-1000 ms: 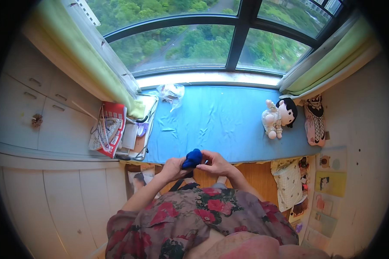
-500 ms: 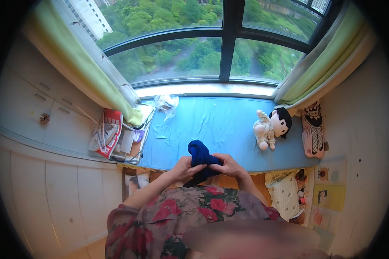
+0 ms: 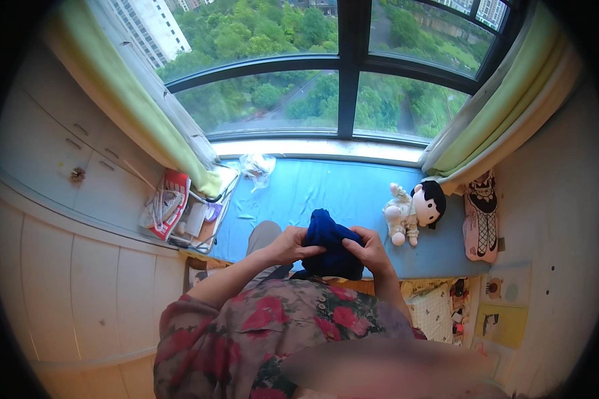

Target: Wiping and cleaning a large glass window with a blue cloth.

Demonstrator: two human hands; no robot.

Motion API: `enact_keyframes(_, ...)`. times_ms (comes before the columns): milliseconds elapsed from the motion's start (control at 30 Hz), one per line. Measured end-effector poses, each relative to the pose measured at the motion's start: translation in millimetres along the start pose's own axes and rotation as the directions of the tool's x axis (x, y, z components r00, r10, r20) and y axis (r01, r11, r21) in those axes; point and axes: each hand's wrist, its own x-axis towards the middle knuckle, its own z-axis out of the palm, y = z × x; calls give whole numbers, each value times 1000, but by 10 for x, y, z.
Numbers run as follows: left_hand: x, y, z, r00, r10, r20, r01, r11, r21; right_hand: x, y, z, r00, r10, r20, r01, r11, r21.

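A bunched piece of dark blue cloth (image 3: pixel 331 247) is held up before my chest, its kind not clear from its folds. My left hand (image 3: pixel 290 246) grips its left edge, with the thumb lying over the fabric. On the other side my right hand (image 3: pixel 371 251) pinches the right edge, thumb on top and fingers behind. The lower part of the cloth hangs toward my lap. Beside my left forearm, my leg in grey trousers (image 3: pixel 265 238) is raised by the blue-covered window seat (image 3: pixel 299 183).
A black-haired doll (image 3: pixel 419 213) lies at the seat's right, beside a pink patterned cushion (image 3: pixel 480 223). A clear plastic bag (image 3: pixel 258 169) sits at the back left. Nearby is a folding table (image 3: pixel 221 213) with a red-and-white package (image 3: pixel 173 206).
My hands have spread the blue cloth wider, and it now hangs lower and broader between them. My grey-trousered leg has come up at the left. The whole view has tilted slightly upward.
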Motion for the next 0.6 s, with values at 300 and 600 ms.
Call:
enact_keyframes(300, 384, 303, -368, 999, 43, 10, -44, 976, 213, 351, -181, -171, 979, -130, -156, 143, 987, 72)
enact_keyframes(600, 1155, -531, -1072, 996, 67, -52, -69, 997, -27, 1213, -115, -254, 952, -135, -275, 137, 991, -12)
